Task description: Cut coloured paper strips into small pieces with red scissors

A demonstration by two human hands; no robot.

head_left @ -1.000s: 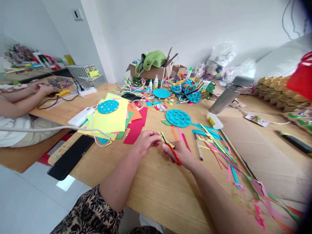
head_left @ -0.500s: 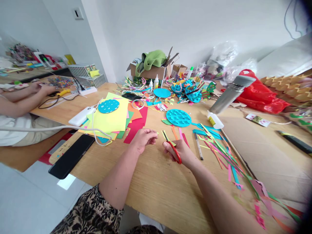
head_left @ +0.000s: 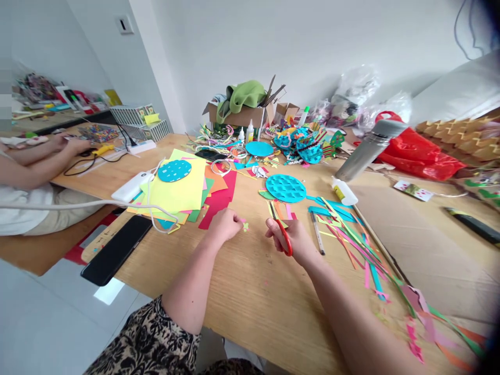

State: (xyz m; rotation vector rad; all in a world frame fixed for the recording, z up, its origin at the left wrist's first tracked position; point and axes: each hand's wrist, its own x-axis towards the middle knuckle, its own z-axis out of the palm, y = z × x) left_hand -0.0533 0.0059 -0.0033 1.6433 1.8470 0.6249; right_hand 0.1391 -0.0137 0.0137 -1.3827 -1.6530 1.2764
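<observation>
Red-handled scissors (head_left: 284, 234) are gripped in my right hand (head_left: 292, 240), blades pointing up and away over narrow paper strips. My left hand (head_left: 226, 225) rests low over the wooden table with its fingers curled together; what they pinch, if anything, is hidden. Tiny green and pink paper bits (head_left: 246, 226) lie just right of its fingertips. Beyond the scissors is a blue oval (head_left: 286, 188) with raised flaps. A second blue oval (head_left: 174, 170), dotted with pale pieces, sits on the yellow paper (head_left: 183, 188) at the left.
A pen (head_left: 317, 233) and paper strips (head_left: 357, 239) lie right of my right hand. Farther right are a glue bottle (head_left: 344, 191), a steel flask (head_left: 369, 148) and cardboard (head_left: 422, 239). A black phone (head_left: 117, 250) lies at the left edge, and another person's hands (head_left: 72, 143) are beyond.
My left hand has lowered to the table, and small paper bits now show beside its fingertips. My right hand, with the scissors, has shifted slightly right.
</observation>
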